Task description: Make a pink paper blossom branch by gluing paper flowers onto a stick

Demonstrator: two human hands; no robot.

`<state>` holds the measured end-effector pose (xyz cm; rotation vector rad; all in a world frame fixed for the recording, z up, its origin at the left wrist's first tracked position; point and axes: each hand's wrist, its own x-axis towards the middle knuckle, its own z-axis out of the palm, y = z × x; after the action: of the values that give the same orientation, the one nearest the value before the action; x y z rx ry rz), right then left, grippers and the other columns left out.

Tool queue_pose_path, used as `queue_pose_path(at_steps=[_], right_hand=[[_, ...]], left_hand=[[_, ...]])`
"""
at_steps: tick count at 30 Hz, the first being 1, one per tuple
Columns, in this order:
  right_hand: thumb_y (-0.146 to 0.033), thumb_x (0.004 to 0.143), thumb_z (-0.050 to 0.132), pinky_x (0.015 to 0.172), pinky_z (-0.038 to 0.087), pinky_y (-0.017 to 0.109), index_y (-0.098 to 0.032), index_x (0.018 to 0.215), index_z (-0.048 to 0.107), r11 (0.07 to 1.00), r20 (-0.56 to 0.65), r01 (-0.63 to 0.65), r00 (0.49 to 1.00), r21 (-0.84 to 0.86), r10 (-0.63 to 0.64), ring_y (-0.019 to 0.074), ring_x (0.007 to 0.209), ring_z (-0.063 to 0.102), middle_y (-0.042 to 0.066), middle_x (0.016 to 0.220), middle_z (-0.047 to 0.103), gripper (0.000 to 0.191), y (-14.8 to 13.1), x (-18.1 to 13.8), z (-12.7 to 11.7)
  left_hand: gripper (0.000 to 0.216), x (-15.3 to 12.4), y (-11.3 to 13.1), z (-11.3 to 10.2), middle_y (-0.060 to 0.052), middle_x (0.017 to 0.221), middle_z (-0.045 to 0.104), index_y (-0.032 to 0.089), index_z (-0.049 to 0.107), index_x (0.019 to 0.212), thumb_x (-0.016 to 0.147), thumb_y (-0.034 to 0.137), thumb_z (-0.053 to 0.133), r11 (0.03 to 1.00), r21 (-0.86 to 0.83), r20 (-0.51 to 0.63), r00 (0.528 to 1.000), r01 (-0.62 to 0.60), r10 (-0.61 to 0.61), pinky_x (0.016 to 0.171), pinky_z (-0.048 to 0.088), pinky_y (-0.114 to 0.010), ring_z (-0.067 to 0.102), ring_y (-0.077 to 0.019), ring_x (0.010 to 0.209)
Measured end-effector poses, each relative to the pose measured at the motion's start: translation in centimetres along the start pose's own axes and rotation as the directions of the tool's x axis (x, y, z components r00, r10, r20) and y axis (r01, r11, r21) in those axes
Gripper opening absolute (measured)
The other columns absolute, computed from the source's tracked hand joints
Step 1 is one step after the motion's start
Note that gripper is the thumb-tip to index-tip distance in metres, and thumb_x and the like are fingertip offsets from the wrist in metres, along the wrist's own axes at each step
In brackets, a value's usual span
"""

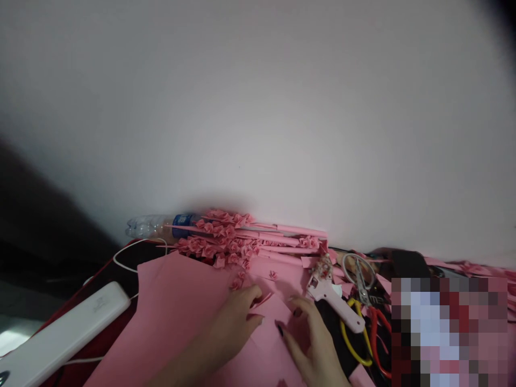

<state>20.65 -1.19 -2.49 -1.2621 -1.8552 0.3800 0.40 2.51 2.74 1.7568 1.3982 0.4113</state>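
Observation:
My left hand [234, 322] and my right hand [310, 338] rest on a large pink paper sheet [177, 306] at the bottom middle of the view. Left fingers are curled and pinch a small pink paper strip [264, 299]. Right fingers bend down with their tips pressed on a pink paper piece [278, 314] between both hands. A heap of small pink paper roses [217, 242] on thin pink sticks lies just beyond them, by the wall.
A pink glue gun [334, 295], grey scissors [360, 279] and yellow- and red-handled tools [363, 344] lie right of my hands. A plastic water bottle [157, 224] lies along the wall. A white power bank [60, 336] with a white cable sits at left.

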Motion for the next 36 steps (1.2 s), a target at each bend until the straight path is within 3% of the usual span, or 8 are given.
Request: queue_pose_path(at_steps=[7, 10, 13, 18, 21, 26, 32, 36], right_hand=[[-0.026, 0.089, 0.062, 0.086, 0.055, 0.03, -0.021, 0.129, 0.048, 0.964, -0.006, -0.162, 0.986, 0.212, 0.167, 0.0211, 0.104, 0.066, 0.011, 0.115, 0.068, 0.043, -0.7, 0.6, -0.6], [-0.024, 0.089, 0.058, 0.077, 0.054, 0.028, -0.02, 0.107, 0.061, 0.964, 0.009, -0.154, 0.988, 0.217, 0.156, 0.0197, 0.089, 0.067, 0.007, 0.095, 0.071, 0.018, -0.8, 0.9, -0.9], [-0.021, 0.092, 0.052, 0.062, 0.049, 0.025, -0.02, 0.073, 0.059, 0.988, 0.012, -0.088, 0.996, 0.129, 0.087, 0.0166, 0.066, 0.06, 0.002, 0.069, 0.062, 0.02, -1.0, 1.0, -1.0], [-0.017, 0.092, 0.049, 0.07, 0.052, 0.024, -0.02, 0.1, 0.064, 0.986, 0.047, -0.027, 0.999, 0.167, 0.02, 0.0178, 0.079, 0.067, 0.006, 0.09, 0.072, 0.017, -1.2, 0.8, -0.9], [-0.018, 0.09, 0.051, 0.063, 0.052, 0.023, -0.02, 0.107, 0.063, 0.984, 0.065, -0.081, 0.995, 0.161, 0.071, 0.0162, 0.068, 0.067, 0.006, 0.09, 0.073, 0.021, -1.1, 0.6, -0.7], [-0.026, 0.092, 0.05, 0.05, 0.045, 0.022, -0.017, 0.096, 0.064, 0.957, 0.196, -0.194, 0.969, 0.218, 0.151, 0.0142, 0.051, 0.059, 0.0, 0.062, 0.065, 0.017, -0.9, 0.6, -0.4], [-0.032, 0.095, 0.047, 0.043, 0.035, 0.021, -0.017, 0.084, 0.063, 0.956, 0.167, -0.212, 0.969, 0.203, 0.179, 0.0119, 0.043, 0.048, -0.004, 0.05, 0.052, 0.024, -1.0, 0.6, -0.6], [-0.026, 0.095, 0.047, 0.046, 0.036, 0.021, -0.018, 0.085, 0.063, 0.985, 0.191, -0.084, 0.98, 0.151, 0.055, 0.0116, 0.048, 0.049, -0.002, 0.058, 0.057, 0.02, -1.3, 0.3, -0.8]], left_hand=[[0.007, -0.3, -0.2, 0.2, 0.002, 0.08, 0.054, 0.022, 0.044, 0.081, 0.077, 0.023, 0.05, 0.968, -0.222, -0.048, 0.993, -0.116, 0.108, 0.071, 0.04, -0.028, 0.053, -0.018, 0.079], [0.007, -0.3, -0.8, 1.1, 0.001, 0.087, 0.059, 0.023, 0.047, 0.086, 0.081, 0.026, 0.049, 0.957, -0.247, -0.049, 0.989, -0.15, 0.142, 0.077, 0.045, -0.029, 0.057, -0.019, 0.086], [0.01, -0.3, -1.3, 1.6, -0.001, 0.092, 0.063, 0.023, 0.049, 0.092, 0.085, 0.029, 0.049, 0.969, -0.184, -0.064, 0.986, -0.165, 0.156, 0.081, 0.046, -0.031, 0.059, -0.0205, 0.089], [0.015, -0.4, -1.2, 1.8, -0.004, 0.102, 0.068, 0.023, 0.055, 0.1, 0.088, 0.027, 0.048, 0.969, -0.116, -0.073, 0.975, -0.217, 0.209, 0.086, 0.046, -0.032, 0.062, -0.0218, 0.096], [0.013, -0.6, -1.2, 2.0, -0.003, 0.098, 0.069, 0.022, 0.058, 0.093, 0.089, 0.025, 0.047, 0.971, -0.074, -0.034, 0.974, -0.228, 0.226, 0.085, 0.046, -0.031, 0.062, -0.0202, 0.092], [0.013, -0.9, -1.4, 2.2, -0.003, 0.091, 0.067, 0.022, 0.057, 0.084, 0.09, 0.031, 0.049, 0.972, 0.031, -0.015, 0.972, -0.233, 0.234, 0.078, 0.046, -0.03, 0.061, -0.0198, 0.085], [0.034, -0.2, -2.1, 0.7, -0.005, 0.087, 0.066, 0.02, 0.062, 0.092, 0.1, 0.035, 0.033, 0.937, 0.096, -0.221, 0.91, -0.337, 0.35, 0.08, 0.046, -0.033, 0.059, -0.0212, 0.086], [0.035, 1.0, -3.2, 0.1, -0.009, 0.123, 0.065, 0.02, 0.06, 0.124, 0.09, 0.022, 0.051, 0.937, 0.25, -0.267, 0.912, -0.245, 0.31, 0.099, 0.042, -0.039, 0.053, -0.0269, 0.115]])
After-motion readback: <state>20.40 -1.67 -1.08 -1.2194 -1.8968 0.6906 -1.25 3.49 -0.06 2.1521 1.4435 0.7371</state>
